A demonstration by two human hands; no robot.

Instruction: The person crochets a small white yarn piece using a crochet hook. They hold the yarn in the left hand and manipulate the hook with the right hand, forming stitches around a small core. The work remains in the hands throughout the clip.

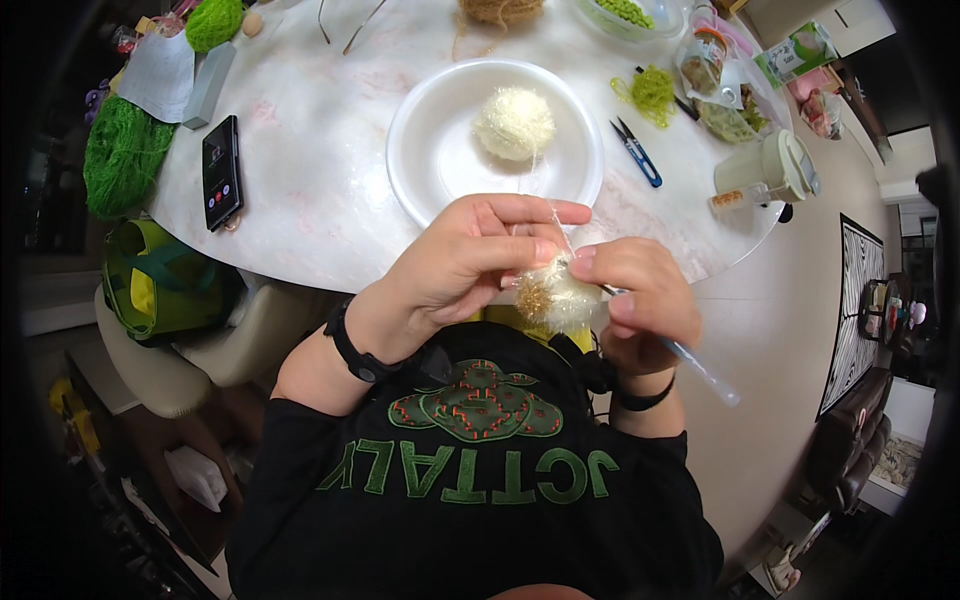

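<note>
A small crocheted piece [559, 296] of shiny cream yarn with a golden-brown patch is held between my hands, just past the table's near edge. My left hand [480, 255] pinches its upper edge, and a strand of cream yarn passes over the raised index finger. In my right hand [645, 289] is a crochet hook [694, 364] with a pale translucent handle; the hook's tip is hidden at the work. Beyond them, a fuzzy cream yarn ball [515, 124] rests in a white plastic basin [409, 150], its strand leading toward my left hand.
Blue thread snips [636, 152] and a yellow-green yarn tangle [654, 97] lie right of the basin. A lidded cup [765, 166] stands near the right edge. At left are a smartphone [223, 172] and green yarn [127, 154]. Brown yarn [501, 9] sits at the back.
</note>
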